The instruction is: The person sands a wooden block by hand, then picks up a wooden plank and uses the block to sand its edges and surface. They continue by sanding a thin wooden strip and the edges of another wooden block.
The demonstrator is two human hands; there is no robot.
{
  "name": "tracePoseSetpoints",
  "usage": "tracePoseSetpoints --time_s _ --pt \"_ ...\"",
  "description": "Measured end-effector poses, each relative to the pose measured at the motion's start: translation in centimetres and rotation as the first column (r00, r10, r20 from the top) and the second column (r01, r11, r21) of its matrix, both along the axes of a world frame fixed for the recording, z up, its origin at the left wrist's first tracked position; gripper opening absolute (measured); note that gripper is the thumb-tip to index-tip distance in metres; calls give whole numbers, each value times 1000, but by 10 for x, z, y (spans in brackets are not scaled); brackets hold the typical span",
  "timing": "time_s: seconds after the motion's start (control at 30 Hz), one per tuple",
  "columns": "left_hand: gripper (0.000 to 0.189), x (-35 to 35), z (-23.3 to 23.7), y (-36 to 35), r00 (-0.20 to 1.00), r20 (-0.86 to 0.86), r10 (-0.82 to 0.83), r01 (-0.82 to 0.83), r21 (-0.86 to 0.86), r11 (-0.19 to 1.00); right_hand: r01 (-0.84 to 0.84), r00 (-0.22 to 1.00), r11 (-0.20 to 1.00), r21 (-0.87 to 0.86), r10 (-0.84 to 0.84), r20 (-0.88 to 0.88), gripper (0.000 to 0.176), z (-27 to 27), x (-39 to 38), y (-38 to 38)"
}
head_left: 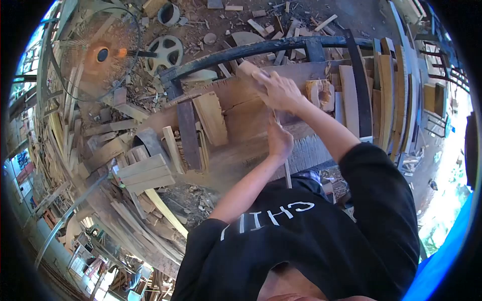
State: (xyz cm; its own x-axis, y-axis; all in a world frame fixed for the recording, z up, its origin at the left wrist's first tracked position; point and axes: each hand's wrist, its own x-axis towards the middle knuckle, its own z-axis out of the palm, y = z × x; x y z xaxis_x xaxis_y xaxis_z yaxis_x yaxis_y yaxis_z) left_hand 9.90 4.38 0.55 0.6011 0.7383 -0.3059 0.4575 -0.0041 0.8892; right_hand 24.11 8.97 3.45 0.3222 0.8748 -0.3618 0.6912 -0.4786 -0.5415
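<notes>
Over the wooden bench, my right hand [285, 93] is closed round a tan block-shaped piece [249, 72] that juts out past the fingers to the left. Just below, nearer my body, my left hand [279, 140] is wrapped round a thin wooden strip [287, 174]. One end of the strip runs down toward my shirt, and its upper part passes up beneath my right hand. Whether the block touches the strip is hidden by my fingers. Beneath both hands lies a broad, dusty wooden board [246, 120].
A dark curved rail [231, 51] edges the bench's far side. Wood pieces stand at right [386, 95], and a plank [211, 118] lies left of my hands. A running fan [102, 54] stands at far left. Offcuts [148, 173] and scraps cover the ground.
</notes>
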Motion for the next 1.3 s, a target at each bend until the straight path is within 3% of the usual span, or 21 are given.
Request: tracePoseSetpoints --time_s 0.07,0.1,0.17,0.2,0.27,0.37,0.4,0.47,0.5,0.57,0.6,0.7,0.8,0.87,0.9,0.97,1.0,1.07,1.2,1.3 --pt "60 -6 -10 -4 959 -272 -75 63 -53 997 39 999 999 29 -39 13 46 -43 13 20" --pt "60 -6 -11 -3 960 -267 -84 75 -43 996 50 999 998 39 -51 18 46 -37 13 14" --pt "59 -1 -13 -3 999 -41 -19 26 186 982 51 998 982 183 -55 17 46 -18 2 -12" --pt "59 2 -12 -3 999 -38 -13 19 177 984 2 1000 997 78 -2 -7 50 7 -1 -25" --pt "63 1 -1 -3 999 18 -37 38 -52 998 -8 1000 999 36 8 11 50 19 -4 -31" --pt "60 6 13 3 999 -39 -8 4 -82 997 0 999 996 84 -4 43 49 -5 -2 -18" --pt "60 8 18 5 999 -34 -12 10 -67 998 39 999 999 20 -38 -7 50 -17 6 1" --pt "62 7 29 8 923 -363 -130 61 -197 979 25 999 999 -30 -27 -47 51 -28 16 21" --pt "62 3 25 5 923 -360 -137 71 -190 979 35 998 999 -23 -36 -43 51 -25 13 14" --pt "59 0 6 -3 990 -144 -7 8 1 1000 -2 1000 994 105 -1 26 51 -15 3 -12" --pt "59 3 8 -1 990 -142 -2 1 -8 1000 -9 1000 995 96 6 29 51 -3 -1 -20" --pt "64 2 13 -1 985 -159 -65 40 -155 987 -47 999 996 -71 48 16 51 18 -10 -30" --pt "61 4 7 2 988 -144 -57 63 39 997 86 996 996 21 -86 -30 50 -22 9 10" --pt "62 2 16 2 937 -336 -96 44 -157 987 76 997 992 100 -76 -6 51 -31 7 11" --pt "62 1 12 2 938 -332 -100 51 -155 987 61 998 987 151 -64 15 51 -32 7 8" --pt "60 0 -4 -2 999 4 -32 31 123 992 -6 1000 997 78 4 17 51 10 0 -20" --pt "60 1 -2 -2 1000 0 -23 23 109 994 -72 997 997 4 72 -5 51 22 -6 -29" --pt "64 1 3 -2 995 -76 -60 51 -120 991 -68 998 997 25 68 14 51 13 -8 -31" --pt "62 8 17 3 981 -190 -47 45 -16 999 15 999 997 69 -17 28 52 -35 9 11" --pt "62 -1 6 -1 945 -324 -54 9 -137 990 27 1000 996 80 -28 4 54 -28 7 6"
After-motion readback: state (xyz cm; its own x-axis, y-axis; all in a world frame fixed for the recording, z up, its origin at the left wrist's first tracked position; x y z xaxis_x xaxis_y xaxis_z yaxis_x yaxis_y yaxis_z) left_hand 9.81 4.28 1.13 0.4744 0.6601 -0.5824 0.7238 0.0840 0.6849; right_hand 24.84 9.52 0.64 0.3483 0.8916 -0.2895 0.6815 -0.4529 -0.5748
